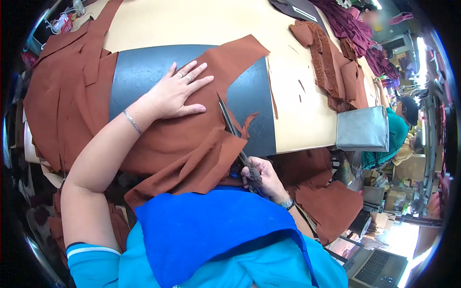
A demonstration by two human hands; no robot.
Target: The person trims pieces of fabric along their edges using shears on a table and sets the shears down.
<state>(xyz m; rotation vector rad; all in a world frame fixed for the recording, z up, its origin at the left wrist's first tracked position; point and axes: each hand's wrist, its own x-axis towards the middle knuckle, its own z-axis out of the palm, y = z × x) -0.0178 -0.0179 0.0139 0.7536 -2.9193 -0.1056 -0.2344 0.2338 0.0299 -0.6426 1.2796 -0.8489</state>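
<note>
My left hand point(187, 91) lies flat with fingers spread on a rust-brown piece of fabric point(240, 53). Rings and a bracelet show on that hand and wrist. In my right hand point(264, 177) is a pair of scissors point(229, 120), its wrapped handles inside my fingers. The long dark blades point away from me and lie at the fabric's cut edge. Folds of the fabric hang over the table's near edge towards my blue apron point(216, 230). A thin cut strip point(249, 124) curls beside the blades on a dark board point(158, 62).
More brown fabric point(67, 96) is layered at left. Gathered brown pieces point(324, 62) and purple cloth point(343, 21) lie along the right side of the cream table point(302, 129). A metal box point(362, 128) stands at its right corner. Another person in green point(394, 137) is beyond it.
</note>
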